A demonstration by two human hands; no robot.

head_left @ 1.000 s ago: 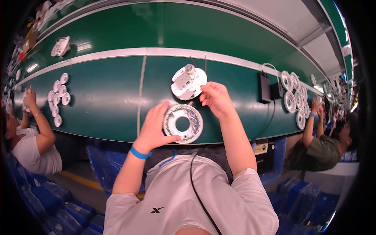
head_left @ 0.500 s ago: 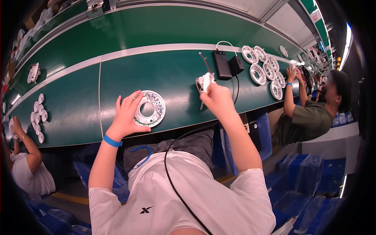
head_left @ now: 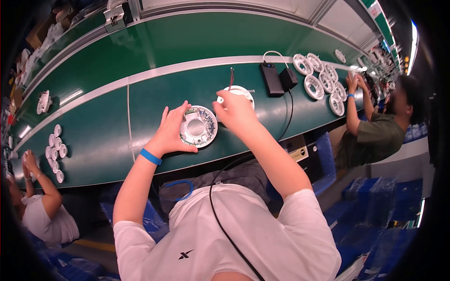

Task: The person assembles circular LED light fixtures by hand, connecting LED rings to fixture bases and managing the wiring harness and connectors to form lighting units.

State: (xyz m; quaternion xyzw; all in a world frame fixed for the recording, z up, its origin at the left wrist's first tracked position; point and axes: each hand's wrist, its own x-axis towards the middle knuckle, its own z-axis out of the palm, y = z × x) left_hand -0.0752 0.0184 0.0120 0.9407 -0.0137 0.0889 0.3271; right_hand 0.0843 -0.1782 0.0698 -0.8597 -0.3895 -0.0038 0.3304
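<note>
My left hand [head_left: 172, 129] grips the left rim of a round white housing [head_left: 214, 133], its fingers over the top edge and the thumb below. A ring-shaped circuit board [head_left: 207, 121] with a large centre hole lies face up inside it. Just to the right, a white disc [head_left: 244, 93] lies partly hidden under my right hand [head_left: 233, 110], and thin reddish-brown wires [head_left: 232, 77] stick up beyond it. The thumb and forefinger of that hand are slightly blurred and spread apart over the disc's left side. Its other fingers are hidden.
A black power bank [head_left: 272, 79] with cables and a black box [head_left: 288, 78] stand beyond my right hand. Several white rings [head_left: 314, 86] lie farther right, near a co-worker. Small white round parts [head_left: 55, 152] sit at the left, near another person's hands.
My left hand has shifted right with the housing. My right hand has moved left, and the disc, earlier pinched on edge, now shows its face. My view has shifted slightly.
</note>
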